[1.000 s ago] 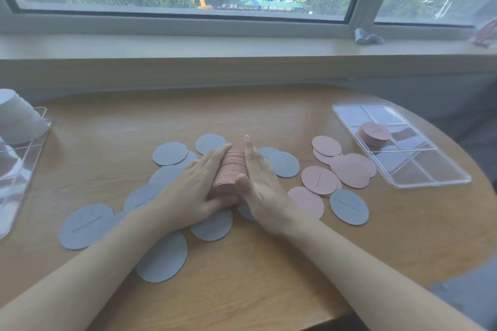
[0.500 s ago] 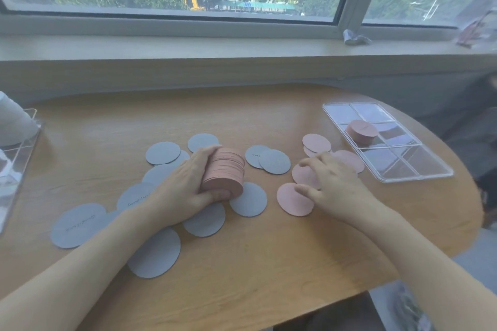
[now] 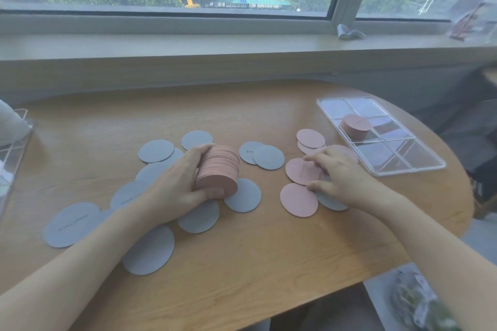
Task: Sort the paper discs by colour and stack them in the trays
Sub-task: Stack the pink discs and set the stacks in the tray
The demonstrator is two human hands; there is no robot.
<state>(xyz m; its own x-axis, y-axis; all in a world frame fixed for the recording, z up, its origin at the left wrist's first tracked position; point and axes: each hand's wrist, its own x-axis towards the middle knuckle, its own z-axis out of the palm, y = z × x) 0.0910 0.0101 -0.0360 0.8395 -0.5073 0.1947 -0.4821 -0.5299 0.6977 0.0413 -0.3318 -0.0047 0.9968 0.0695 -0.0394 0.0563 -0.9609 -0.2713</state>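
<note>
A: What's moved since half a second back?

B: Hardly anything. The right hand (image 3: 340, 179) is still over the pink discs on the right, thumb now down at the far edge of the nearest pink disc (image 3: 299, 199). A second earlier that hand was pressed against the pink stack with the left; it's left it since.

A: Left hand?

B: The left hand (image 3: 179, 185) grips the pink stack (image 3: 219, 169), fingers curled over the far side, thumb under the near edge. Stack's tipped on its side, resting on the grey discs (image 3: 243, 195) mid-table.

A: Right hand's state?

B: Fingers bent, tips on the lettered pink disc (image 3: 301, 170), thumb against the nearest one. Looks like pressing or pinching; can't tell if it actually holds one. More pink discs (image 3: 310, 138) lie just beyond its fingers, a grey one pokes out under the palm.

A: Trays?

B: Clear divided tray (image 3: 408, 162) at far right of the wooden table (image 3: 242, 263), with a short pink pile (image 3: 355, 126) in a middle compartment, well apart from both hands. Another clear tray (image 3: 12, 153) at the left edge holds something white, cut off.

A: Grey ones?

B: Scattered under and around the left forearm, some overlapping, a couple with handwriting.
</note>
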